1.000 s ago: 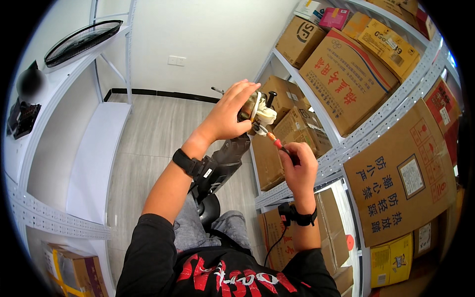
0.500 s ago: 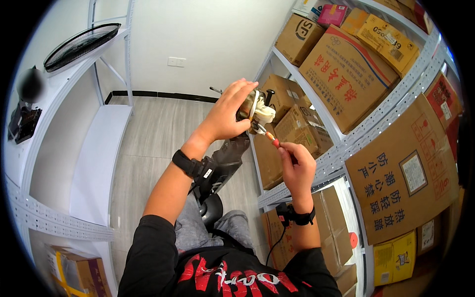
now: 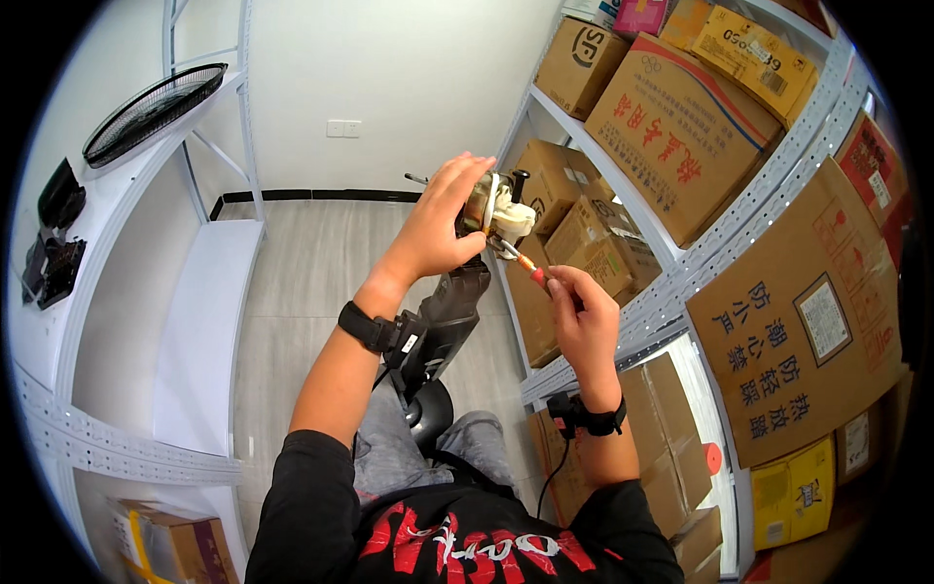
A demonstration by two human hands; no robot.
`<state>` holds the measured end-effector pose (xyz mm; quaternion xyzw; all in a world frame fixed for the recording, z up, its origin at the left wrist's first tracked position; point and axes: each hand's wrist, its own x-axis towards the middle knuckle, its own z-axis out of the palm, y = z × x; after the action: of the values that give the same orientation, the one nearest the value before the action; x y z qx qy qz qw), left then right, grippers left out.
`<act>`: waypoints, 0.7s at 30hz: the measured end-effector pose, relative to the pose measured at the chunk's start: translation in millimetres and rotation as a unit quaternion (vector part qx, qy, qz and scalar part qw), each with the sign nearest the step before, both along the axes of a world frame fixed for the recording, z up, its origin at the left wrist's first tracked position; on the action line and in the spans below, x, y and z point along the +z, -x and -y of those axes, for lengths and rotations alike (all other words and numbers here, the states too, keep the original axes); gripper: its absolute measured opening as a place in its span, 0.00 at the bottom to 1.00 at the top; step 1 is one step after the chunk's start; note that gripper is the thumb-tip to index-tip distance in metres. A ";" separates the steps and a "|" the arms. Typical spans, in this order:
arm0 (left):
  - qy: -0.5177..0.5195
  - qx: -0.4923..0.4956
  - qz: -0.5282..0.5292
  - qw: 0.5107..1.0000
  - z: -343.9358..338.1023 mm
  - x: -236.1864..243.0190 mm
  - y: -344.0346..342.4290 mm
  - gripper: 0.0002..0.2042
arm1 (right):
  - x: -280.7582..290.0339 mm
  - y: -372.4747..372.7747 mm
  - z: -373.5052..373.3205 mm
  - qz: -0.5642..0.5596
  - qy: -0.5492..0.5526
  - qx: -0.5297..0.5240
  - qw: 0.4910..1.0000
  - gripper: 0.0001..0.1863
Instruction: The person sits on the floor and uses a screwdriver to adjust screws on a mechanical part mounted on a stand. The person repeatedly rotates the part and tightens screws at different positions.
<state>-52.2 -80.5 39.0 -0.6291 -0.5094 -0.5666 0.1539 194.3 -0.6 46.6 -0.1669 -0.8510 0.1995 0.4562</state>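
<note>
An uncovered fan motor point(image 3: 507, 212) with a cream plastic gear housing sits atop a black fan stand point(image 3: 449, 316) in front of me. My left hand point(image 3: 440, 219) is wrapped round the motor's left side, thumb pressed near its lower part. Between the fingertips of my right hand point(image 3: 586, 316) is a screwdriver point(image 3: 530, 268) with a red and orange handle. Its shaft points up and left at the underside of the cream housing; the tip's exact contact point is too small to tell. A black knob point(image 3: 521, 177) sticks up from the motor.
On the left shelf lie a round black fan grille point(image 3: 156, 112) and black plastic parts point(image 3: 60, 234). Cardboard boxes point(image 3: 681, 136) fill the right rack, and a large carton point(image 3: 798, 321) juts out near my right arm. More boxes point(image 3: 671, 428) stand below it.
The view has shifted slightly. My left hand still grips the motor, and the screwdriver stays against the same area, its handle's orange part now showing more.
</note>
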 end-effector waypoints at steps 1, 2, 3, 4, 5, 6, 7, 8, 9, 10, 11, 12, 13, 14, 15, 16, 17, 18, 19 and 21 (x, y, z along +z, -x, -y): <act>0.001 -0.001 -0.003 1.000 0.6 0.5 -0.9 0.40 | -0.3 -0.2 -1.2 0.007 0.027 0.005 1.000 0.12; 0.001 0.001 -0.006 1.000 1.9 0.7 -0.3 0.40 | 4.0 0.8 3.5 0.010 -0.007 0.002 1.000 0.11; 0.004 0.001 -0.006 1.000 1.7 -0.5 0.1 0.39 | 11.7 1.4 11.7 0.014 -0.040 -0.003 0.999 0.11; 0.006 0.001 -0.006 1.000 1.3 -1.9 0.4 0.39 | 15.4 2.2 15.8 0.018 -0.072 -0.007 0.997 0.11; 0.008 -0.001 -0.005 1.000 0.8 -1.5 -0.1 0.39 | 15.7 1.1 14.4 0.020 -0.085 -0.009 0.996 0.11; 0.004 0.003 -0.008 1.000 0.3 -0.9 0.3 0.40 | 15.4 -0.7 11.4 0.021 -0.098 -0.011 0.995 0.11; 0.001 0.007 -0.011 1.000 0.0 -0.3 1.1 0.40 | 15.3 -2.0 9.1 0.023 -0.110 -0.013 0.994 0.11; -0.001 0.010 -0.013 1.000 -0.8 -0.4 1.2 0.40 | 14.9 -3.0 7.6 0.022 -0.104 -0.011 0.994 0.12; -0.002 0.011 -0.012 1.000 -1.0 -0.5 1.0 0.40 | 14.6 -3.7 6.3 0.021 -0.098 -0.007 0.995 0.12; -0.002 0.012 -0.010 1.000 -0.9 -0.6 0.8 0.40 | 14.1 -4.1 5.1 0.020 -0.091 -0.004 0.996 0.13; -0.002 0.012 -0.009 1.000 -0.8 -0.5 0.3 0.40 | 12.1 -4.4 2.8 0.025 -0.044 0.000 0.999 0.13; -0.001 0.010 -0.006 1.000 -0.6 -0.1 -0.2 0.40 | 9.2 -4.3 0.0 0.031 0.004 0.004 1.000 0.14; 0.000 0.009 -0.003 1.000 -0.2 0.4 -0.7 0.40 | 7.7 -4.3 -1.4 0.036 0.052 0.008 0.998 0.14; 0.001 0.007 0.000 1.000 0.4 0.7 -0.8 0.40 | 8.5 -3.7 -0.6 0.056 0.074 0.003 0.996 0.14; 0.001 0.007 -0.002 1.000 1.0 1.0 -0.9 0.40 | 10.7 -2.8 1.7 0.076 0.097 -0.002 0.992 0.13; 0.000 0.006 -0.005 1.000 1.3 1.3 -1.2 0.40 | 13.1 -2.2 4.9 0.096 0.118 -0.007 0.988 0.13; -0.001 0.006 -0.007 1.000 1.8 1.2 -0.8 0.39 | 16.4 -0.3 11.3 0.074 0.052 -0.011 0.996 0.13; 0.004 0.004 -0.003 1.000 2.2 0.9 -0.4 0.39 | 20.6 2.0 20.0 0.051 -0.015 -0.015 0.998 0.12; 0.009 0.001 0.002 1.000 2.6 0.6 0.1 0.39 | 22.4 3.7 24.3 0.027 -0.082 -0.018 0.996 0.12; 0.012 -0.004 0.008 1.000 2.4 -0.7 -0.8 0.39 | 21.5 0.0 16.2 0.025 -0.099 -0.017 0.995 0.11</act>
<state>-51.3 -82.9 38.3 -0.6279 -0.5152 -0.5663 0.1400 194.2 -16.7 68.1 -0.1400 -0.8746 0.1028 0.4526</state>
